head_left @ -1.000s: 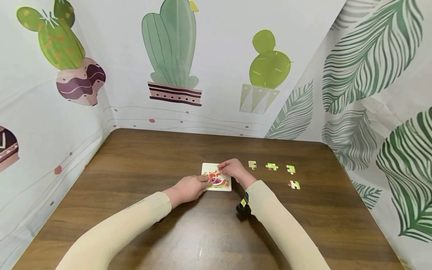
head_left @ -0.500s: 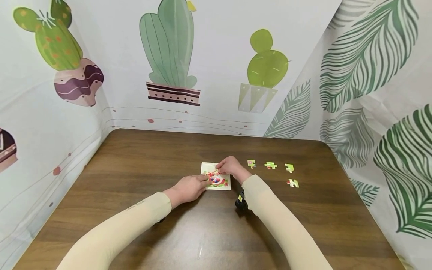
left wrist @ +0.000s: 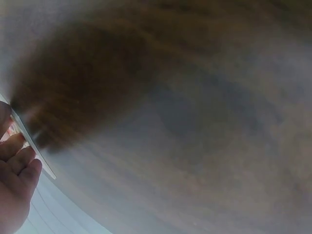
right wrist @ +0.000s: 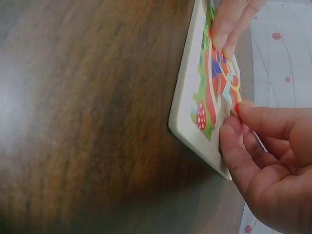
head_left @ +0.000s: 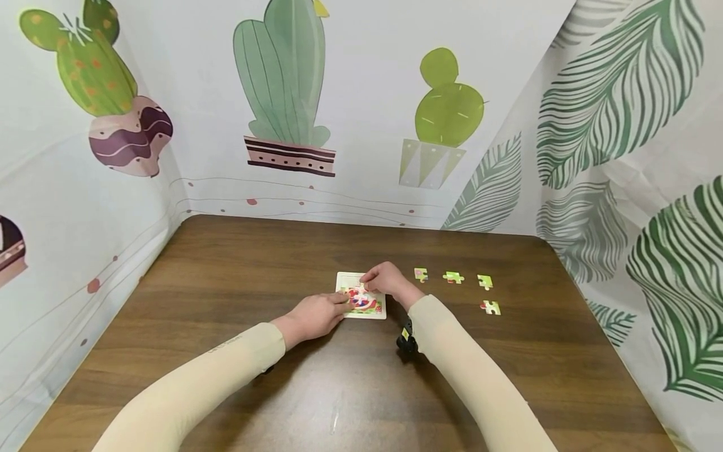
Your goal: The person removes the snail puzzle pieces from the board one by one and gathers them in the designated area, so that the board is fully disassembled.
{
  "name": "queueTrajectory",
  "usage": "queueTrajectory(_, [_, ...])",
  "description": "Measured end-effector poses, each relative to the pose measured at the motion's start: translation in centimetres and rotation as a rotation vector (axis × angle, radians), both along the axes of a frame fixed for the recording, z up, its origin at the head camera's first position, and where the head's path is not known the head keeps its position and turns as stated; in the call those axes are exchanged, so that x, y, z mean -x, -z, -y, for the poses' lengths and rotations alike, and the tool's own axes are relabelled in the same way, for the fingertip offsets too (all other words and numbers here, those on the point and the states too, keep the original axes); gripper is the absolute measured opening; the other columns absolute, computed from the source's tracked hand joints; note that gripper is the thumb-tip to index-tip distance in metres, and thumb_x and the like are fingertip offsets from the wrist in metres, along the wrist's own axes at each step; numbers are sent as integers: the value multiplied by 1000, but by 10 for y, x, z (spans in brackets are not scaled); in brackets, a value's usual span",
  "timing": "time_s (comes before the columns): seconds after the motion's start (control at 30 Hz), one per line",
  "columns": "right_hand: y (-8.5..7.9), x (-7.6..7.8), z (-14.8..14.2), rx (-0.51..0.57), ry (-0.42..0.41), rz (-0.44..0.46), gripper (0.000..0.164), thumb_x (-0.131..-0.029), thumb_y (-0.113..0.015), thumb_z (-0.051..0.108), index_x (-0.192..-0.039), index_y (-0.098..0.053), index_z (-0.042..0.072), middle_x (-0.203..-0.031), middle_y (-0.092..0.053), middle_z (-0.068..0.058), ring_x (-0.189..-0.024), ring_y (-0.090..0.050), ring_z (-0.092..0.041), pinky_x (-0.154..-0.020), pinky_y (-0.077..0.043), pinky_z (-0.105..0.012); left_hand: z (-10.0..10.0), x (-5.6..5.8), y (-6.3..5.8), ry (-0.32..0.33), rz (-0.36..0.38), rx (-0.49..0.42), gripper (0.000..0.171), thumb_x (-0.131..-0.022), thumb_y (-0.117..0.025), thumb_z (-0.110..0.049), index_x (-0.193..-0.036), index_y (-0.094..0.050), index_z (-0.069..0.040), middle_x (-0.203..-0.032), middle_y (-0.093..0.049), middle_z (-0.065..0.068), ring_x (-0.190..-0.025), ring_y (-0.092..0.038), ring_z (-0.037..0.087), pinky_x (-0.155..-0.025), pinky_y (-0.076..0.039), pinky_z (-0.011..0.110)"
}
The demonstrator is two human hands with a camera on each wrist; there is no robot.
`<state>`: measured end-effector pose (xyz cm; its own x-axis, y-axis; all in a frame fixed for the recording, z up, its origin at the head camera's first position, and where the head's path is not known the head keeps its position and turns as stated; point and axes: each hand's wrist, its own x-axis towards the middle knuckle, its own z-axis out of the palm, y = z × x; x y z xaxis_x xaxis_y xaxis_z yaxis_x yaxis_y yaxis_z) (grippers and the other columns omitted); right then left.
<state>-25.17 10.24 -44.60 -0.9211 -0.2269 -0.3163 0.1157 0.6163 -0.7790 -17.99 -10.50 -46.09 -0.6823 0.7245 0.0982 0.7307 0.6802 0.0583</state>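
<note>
I see R hand (head_left: 390, 280) pinching puzzle pc (right wrist: 236, 99); L hand (head_left: 317, 314), fingers out, on board (right wrist: 187, 92) beside. Prob. fitting; needs align + press.

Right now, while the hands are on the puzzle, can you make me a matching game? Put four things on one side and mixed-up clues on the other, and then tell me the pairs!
Things:
1. left hand
2. loose pieces
3. puzzle tray
4. right hand

Clues:
A. has a plain, whitish rim
B. pinches a small puzzle piece between thumb and finger
C. has fingers resting on the puzzle picture
D. four of them lie apart on the brown table, off to the right

Right pairs: 1-C, 2-D, 3-A, 4-B.
</note>
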Motion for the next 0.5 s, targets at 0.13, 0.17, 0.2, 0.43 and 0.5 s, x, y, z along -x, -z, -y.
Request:
queueTrajectory(0.13, [1,1,-2,43,-8,27,23,-93,-65,-4,-113,-75,-8,-104,-77,-19,-74,-59,-6,-67,-52,-16,1,-1,1,3,-16,4,32,-99,-66,-16,-129,-72,-11,-135,-70,13,-122,-70,28,-99,-59,40])
queueTrajectory(0.17, [1,1,-3,52,-7,36,23,-93,-64,-4,-113,-74,-8,-103,-77,-18,-74,-60,-6,-68,-54,-17,1,0,1,3,-17,5,32,-99,-66,-16,-129,-72,-11,-135,-70,13,-122,-70,28,-98,-59,40])
queueTrajectory(0.2, [1,1,-3,61,-5,46,23,-93,-64,-4,-114,-74,-8,-102,-77,-18,-75,-61,-6,-70,-56,-18,1,-1,1,1,-18,7,32,-99,-66,-17,-130,-72,-11,-135,-70,13,-122,-70,28,-98,-59,40])
queueTrajectory(0.43, [0,1,-2,82,12,68,24,-94,-62,-6,-116,-73,-8,-96,-75,-13,-74,-61,-7,-72,-59,-20,1,-1,2,-2,-16,3,32,-99,-65,-17,-130,-72,-11,-135,-70,13,-123,-70,28,-99,-59,40])
queueTrajectory(0.5, [0,0,-2,86,15,65,24,-94,-62,-7,-115,-73,-9,-93,-74,-11,-73,-61,-7,-72,-59,-20,1,0,2,1,-18,1,32,-99,-65,-17,-129,-72,-11,-134,-70,13,-123,-70,28,-99,-58,40])
